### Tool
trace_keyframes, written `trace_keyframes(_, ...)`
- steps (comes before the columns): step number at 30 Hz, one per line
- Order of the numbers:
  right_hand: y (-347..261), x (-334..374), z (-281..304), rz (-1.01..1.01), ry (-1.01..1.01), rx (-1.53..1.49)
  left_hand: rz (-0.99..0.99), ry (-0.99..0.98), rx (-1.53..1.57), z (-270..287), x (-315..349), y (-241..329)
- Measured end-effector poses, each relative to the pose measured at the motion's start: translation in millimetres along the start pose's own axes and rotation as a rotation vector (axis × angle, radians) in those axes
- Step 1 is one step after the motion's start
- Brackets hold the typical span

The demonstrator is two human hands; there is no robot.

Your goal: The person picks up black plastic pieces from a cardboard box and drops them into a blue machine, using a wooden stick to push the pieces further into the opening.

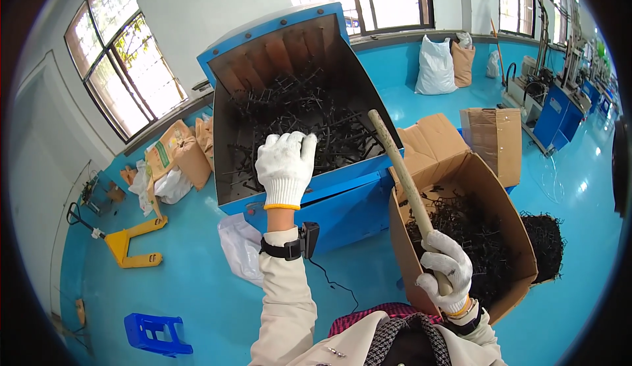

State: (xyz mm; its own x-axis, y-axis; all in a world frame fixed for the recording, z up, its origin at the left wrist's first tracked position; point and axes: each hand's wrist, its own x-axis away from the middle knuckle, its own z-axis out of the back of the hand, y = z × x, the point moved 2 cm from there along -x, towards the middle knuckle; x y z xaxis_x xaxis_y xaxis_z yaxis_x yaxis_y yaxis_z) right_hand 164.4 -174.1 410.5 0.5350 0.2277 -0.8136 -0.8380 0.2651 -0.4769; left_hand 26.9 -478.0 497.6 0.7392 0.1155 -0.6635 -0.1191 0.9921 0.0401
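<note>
My left hand (286, 165), in a white knit glove, is over the near side of a blue metal hopper (342, 176). Its fingers curl down out of sight, so what they hold, if anything, is hidden. Tangled thin black plastic sprues (345, 135) lie inside the hopper. In my right hand (451, 267), gloved too, is the lower end of a pale wooden stick (403, 172). The stick slants up and left, its far end in front of the hopper's right side. Beneath it stands an open cardboard box (409, 261) holding more black sprues (477, 234).
Right of the box is a dark bundle of sprues (543, 247). A white bag (240, 247) leans by the hopper's base. To the left are a yellow pallet jack (131, 244) and a blue stool (157, 334). Sacks (191, 158) line the wall; machines (556, 112) stand far right.
</note>
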Motion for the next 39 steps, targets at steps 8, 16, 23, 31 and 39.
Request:
trace_keyframes(8, -5.8, -11.7, 9.1, -0.074, 0.050, -0.070, -0.029, 0.089, 0.011, -2.3, 0.8, -1.8)
trace_keyframes(16, -6.3, -90.9, 27.5, -0.107, 0.070, -0.166, -0.026, 0.111, 0.001, 5.1, 4.5, -2.2)
trace_keyframes(23, 31.6, -183.6, 8.3, -0.309, 0.029, -0.203, -0.076, 0.150, 0.046, 2.8, 2.3, 0.6)
trace_keyframes(31, 92.6, -234.9, -54.4, -0.352, -0.035, 0.007, -0.113, 0.203, 0.111, -2.7, 1.3, 1.2)
trace_keyframes(39, 14.4, -239.6, -26.2, -0.238, 0.062, -0.241, -0.096, 0.238, 0.108, 3.3, 5.0, -10.2)
